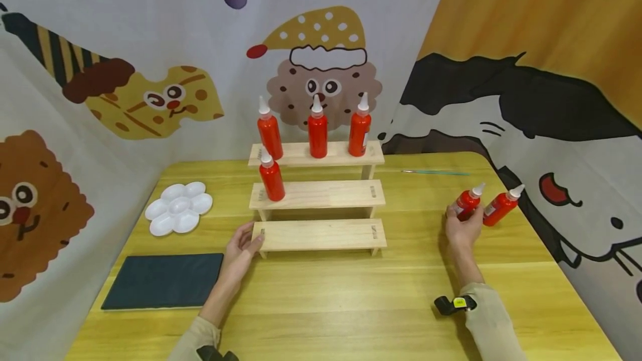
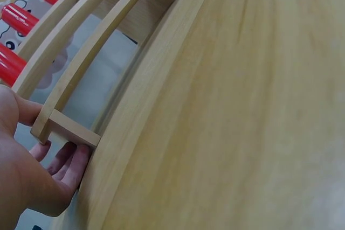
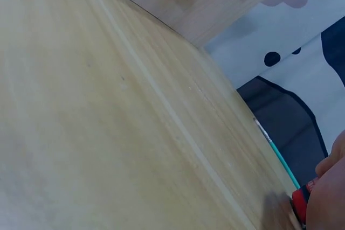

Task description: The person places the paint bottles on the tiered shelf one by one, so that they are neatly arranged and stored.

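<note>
A three-step wooden display stand (image 1: 318,235) stands mid-table. My left hand (image 1: 239,252) holds the left end of its lowest step, thumb on top; in the left wrist view the fingers (image 2: 75,168) curl by the end leg. Over at the right, my right hand (image 1: 463,232) grips a red squeeze bottle (image 1: 466,203) with a white nozzle. Right beside it stands another red bottle (image 1: 500,208). Three like bottles, one of them the middle bottle (image 1: 318,136), stand on the top step. A single bottle (image 1: 272,180) stands at the middle step's left end.
A white flower-shaped palette (image 1: 179,208) lies on the left of the wooden table (image 1: 321,305). Nearer the front lies a dark flat board (image 1: 163,281). A thin teal paintbrush (image 1: 435,172) lies at the back right. Cartoon-printed cloth (image 1: 165,27) hangs behind the table.
</note>
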Action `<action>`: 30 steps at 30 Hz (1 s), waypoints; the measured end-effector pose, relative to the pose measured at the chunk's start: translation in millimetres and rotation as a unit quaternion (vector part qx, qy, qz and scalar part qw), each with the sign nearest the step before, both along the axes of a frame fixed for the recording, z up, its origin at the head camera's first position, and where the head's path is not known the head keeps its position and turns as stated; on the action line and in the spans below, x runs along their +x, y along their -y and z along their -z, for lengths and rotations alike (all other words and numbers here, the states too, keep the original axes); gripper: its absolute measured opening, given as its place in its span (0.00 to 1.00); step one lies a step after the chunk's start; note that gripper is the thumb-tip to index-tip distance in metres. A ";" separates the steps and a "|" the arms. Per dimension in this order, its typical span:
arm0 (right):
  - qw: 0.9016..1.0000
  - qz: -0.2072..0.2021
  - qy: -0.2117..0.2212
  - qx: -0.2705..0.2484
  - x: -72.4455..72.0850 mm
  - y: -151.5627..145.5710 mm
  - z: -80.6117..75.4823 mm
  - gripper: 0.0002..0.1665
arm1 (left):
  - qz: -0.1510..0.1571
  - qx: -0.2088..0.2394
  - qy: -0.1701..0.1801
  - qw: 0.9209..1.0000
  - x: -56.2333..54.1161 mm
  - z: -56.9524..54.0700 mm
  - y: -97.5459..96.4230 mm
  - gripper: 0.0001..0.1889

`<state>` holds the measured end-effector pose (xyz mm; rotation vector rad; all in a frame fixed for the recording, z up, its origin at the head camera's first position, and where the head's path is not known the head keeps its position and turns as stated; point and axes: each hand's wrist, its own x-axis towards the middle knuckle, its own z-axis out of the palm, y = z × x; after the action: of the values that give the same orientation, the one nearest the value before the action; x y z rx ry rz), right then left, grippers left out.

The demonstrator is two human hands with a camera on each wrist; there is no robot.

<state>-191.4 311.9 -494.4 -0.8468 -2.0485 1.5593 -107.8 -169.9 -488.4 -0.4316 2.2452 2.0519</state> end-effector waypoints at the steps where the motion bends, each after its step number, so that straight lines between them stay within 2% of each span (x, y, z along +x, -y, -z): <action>1: 1.000 0.001 -0.001 -0.003 0.5 -0.1 0.3 0.30 | 0.001 0.000 0.001 1.000 0.0 0.1 0.2 0.29; 7: 1.000 -0.003 -0.019 -0.015 1.4 0.0 -3.2 0.32 | 0.001 -0.001 0.002 1.000 -0.7 0.7 0.6 0.29; 13: 0.999 -0.006 -0.039 0.010 2.0 2.9 -9.2 0.30 | 0.000 0.003 0.002 1.000 -0.8 1.1 -0.2 0.29; 22: 0.994 -0.060 -0.082 0.028 8.8 15.2 -23.5 0.25 | 0.002 0.003 0.001 1.000 0.2 0.2 -0.5 0.29; 30: 0.989 -0.083 -0.098 0.066 11.9 33.3 -39.2 0.23 | 0.005 0.004 -0.001 1.000 0.5 -0.2 -0.7 0.29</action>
<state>-179.5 278.6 -455.3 -0.4640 -2.0946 1.5048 -107.3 -169.2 -488.2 -0.4153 2.2350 2.0570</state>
